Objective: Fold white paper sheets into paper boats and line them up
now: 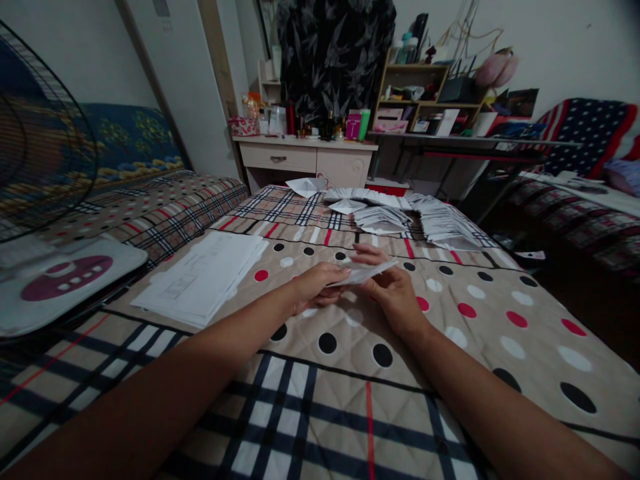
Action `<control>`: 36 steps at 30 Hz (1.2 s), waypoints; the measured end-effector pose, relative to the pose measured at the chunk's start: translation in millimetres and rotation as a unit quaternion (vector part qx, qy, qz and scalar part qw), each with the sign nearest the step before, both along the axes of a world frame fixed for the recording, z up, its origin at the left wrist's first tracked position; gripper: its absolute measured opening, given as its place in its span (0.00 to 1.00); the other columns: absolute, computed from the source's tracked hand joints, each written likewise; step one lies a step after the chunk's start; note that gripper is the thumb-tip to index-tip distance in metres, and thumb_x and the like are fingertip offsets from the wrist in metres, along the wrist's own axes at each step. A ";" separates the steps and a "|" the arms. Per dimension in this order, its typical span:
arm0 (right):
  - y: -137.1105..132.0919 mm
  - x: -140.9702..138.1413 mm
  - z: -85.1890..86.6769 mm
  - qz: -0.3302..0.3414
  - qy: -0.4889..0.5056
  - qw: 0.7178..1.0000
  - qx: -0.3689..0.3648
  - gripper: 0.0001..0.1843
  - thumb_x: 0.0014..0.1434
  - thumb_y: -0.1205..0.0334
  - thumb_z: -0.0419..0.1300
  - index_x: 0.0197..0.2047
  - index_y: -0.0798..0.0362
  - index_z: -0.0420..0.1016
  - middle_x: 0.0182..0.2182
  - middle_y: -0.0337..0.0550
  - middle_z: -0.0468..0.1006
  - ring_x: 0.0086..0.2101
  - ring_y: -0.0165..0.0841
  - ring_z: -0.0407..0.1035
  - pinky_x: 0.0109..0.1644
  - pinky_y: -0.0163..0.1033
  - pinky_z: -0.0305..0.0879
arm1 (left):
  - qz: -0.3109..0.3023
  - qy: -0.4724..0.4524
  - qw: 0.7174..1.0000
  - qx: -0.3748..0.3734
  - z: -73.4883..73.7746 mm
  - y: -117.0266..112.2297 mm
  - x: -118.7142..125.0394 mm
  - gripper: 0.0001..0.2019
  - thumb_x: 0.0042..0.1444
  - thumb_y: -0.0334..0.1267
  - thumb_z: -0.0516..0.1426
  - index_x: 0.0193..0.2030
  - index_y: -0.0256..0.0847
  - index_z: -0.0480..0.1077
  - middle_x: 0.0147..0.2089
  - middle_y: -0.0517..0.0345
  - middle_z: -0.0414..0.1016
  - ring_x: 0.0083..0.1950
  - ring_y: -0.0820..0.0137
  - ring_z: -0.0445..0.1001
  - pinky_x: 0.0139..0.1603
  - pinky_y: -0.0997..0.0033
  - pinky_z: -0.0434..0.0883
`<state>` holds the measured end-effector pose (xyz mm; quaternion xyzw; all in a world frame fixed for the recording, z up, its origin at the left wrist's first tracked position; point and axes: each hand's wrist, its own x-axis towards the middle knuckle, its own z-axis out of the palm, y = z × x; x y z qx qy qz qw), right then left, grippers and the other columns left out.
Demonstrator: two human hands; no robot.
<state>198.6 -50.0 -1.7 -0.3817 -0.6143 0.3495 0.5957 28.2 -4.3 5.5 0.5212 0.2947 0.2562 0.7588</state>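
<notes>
A folded piece of white paper (364, 272) is held a little above the bed, in the middle of the view. My left hand (317, 287) pinches its left end, thumb on top and fingers underneath. On the other side, my right hand (395, 293) grips the paper with the thumb at the near edge and the fingers behind it, partly hidden. Left of my hands lies a stack of white sheets (200, 277) with faint printed drawings. Beyond them sit rows of folded papers (443, 223), with a separate folded paper (306, 187) farther back.
A patterned quilted cover (350, 413) spreads under everything. At the left stand a fan (45, 133) and its white base (70, 280). A white dresser (300, 160) with bottles and boxes is at the far end, beside a desk (475, 141) with shelves.
</notes>
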 end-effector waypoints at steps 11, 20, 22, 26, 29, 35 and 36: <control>-2.8 -3.1 -3.8 -0.011 0.083 0.982 -0.170 0.16 0.51 0.51 0.68 0.35 0.56 0.82 0.28 0.45 0.82 0.24 0.32 0.71 0.26 0.34 0.63 | 0.197 -0.099 0.972 0.084 -6.8 9.2 4.0 0.25 0.55 0.59 0.57 0.42 0.36 0.76 0.35 0.51 0.80 0.32 0.70 0.76 0.31 0.73 0.73; -2.1 -3.0 -10.4 -0.018 -0.031 0.994 -0.101 0.13 0.54 0.51 0.66 0.33 0.54 0.78 0.28 0.40 0.79 0.27 0.31 0.69 0.28 0.33 0.61 | 0.295 0.007 0.878 0.377 -1.0 3.0 2.0 0.10 0.49 0.35 0.64 0.39 0.37 0.78 0.40 0.54 0.81 0.40 0.69 0.78 0.42 0.73 0.73; -1.2 -2.0 -11.2 -0.030 -0.040 0.994 -0.096 0.13 0.55 0.51 0.65 0.33 0.53 0.78 0.27 0.39 0.78 0.25 0.31 0.68 0.27 0.33 0.61 | 0.296 0.025 0.870 0.394 0.5 1.3 1.7 0.09 0.49 0.35 0.64 0.39 0.38 0.78 0.40 0.54 0.81 0.40 0.69 0.78 0.40 0.73 0.73; -0.3 -1.6 -9.9 -0.049 -0.036 0.997 -0.048 0.12 0.56 0.54 0.64 0.41 0.50 0.78 0.35 0.41 0.80 0.32 0.34 0.72 0.32 0.36 0.65 | 0.298 0.032 0.869 0.394 1.9 0.2 1.9 0.10 0.49 0.38 0.65 0.39 0.39 0.78 0.39 0.54 0.81 0.40 0.68 0.78 0.40 0.73 0.73; -1.6 -2.4 -6.5 -0.098 -0.031 0.994 0.024 0.12 0.58 0.57 0.63 0.46 0.48 0.76 0.39 0.43 0.79 0.38 0.35 0.72 0.37 0.38 0.67 | 0.296 0.028 0.870 0.394 1.1 0.7 3.0 0.09 0.50 0.37 0.65 0.39 0.39 0.78 0.39 0.55 0.81 0.39 0.69 0.78 0.40 0.73 0.72; -7.1 -5.1 1.5 -0.176 -0.032 0.979 0.098 0.07 0.58 0.61 0.63 0.42 0.49 0.75 0.38 0.41 0.75 0.36 0.33 0.70 0.35 0.37 0.66 | 0.295 0.055 0.862 0.409 1.6 -0.9 5.0 0.09 0.51 0.38 0.64 0.39 0.40 0.79 0.39 0.54 0.81 0.38 0.69 0.77 0.38 0.73 0.71; -7.7 -5.4 2.4 -0.179 -0.037 0.978 0.104 0.06 0.58 0.62 0.63 0.41 0.49 0.75 0.38 0.41 0.75 0.37 0.33 0.70 0.35 0.37 0.66 | 0.294 0.058 0.861 0.410 1.9 -1.3 5.2 0.09 0.51 0.38 0.64 0.39 0.40 0.79 0.39 0.55 0.81 0.38 0.69 0.77 0.38 0.73 0.71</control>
